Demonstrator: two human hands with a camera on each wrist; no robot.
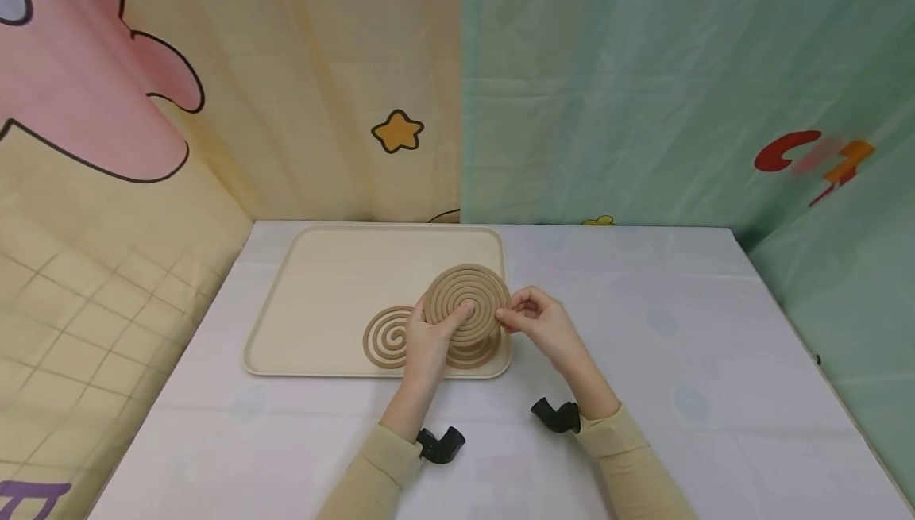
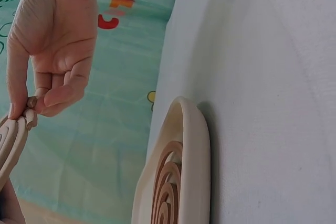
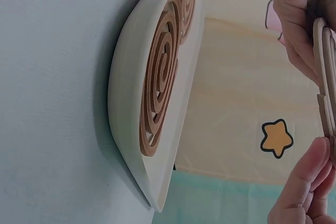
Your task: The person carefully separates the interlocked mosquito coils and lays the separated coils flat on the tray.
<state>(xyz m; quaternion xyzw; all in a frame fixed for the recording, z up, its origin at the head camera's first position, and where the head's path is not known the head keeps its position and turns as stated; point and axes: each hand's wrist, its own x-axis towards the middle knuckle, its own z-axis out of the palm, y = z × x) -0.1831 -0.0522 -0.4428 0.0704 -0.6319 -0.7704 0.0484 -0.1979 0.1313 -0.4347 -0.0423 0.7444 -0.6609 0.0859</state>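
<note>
1. Head view: the left hand holds a spiral coil, thumb pressed near its centre; its other fingers are mostly hidden behind.
2. The right hand pinches the coil's right edge; what its fingertips grip is too small to make out.
3. The held coil is above the right front part of a pale tray on the tabletop, covering most of a lower coil. A left coil lies on the tray, its right edge behind the left hand.
4. Left wrist view: a small coil end shows between the right hand's thumb and fingers, while the held coil is cut off at the frame's left side.
5. Right wrist view: the held coil appears nearly edge-on, cut off at the right, and the lower coil, hidden from above, shows its rings.
</note>
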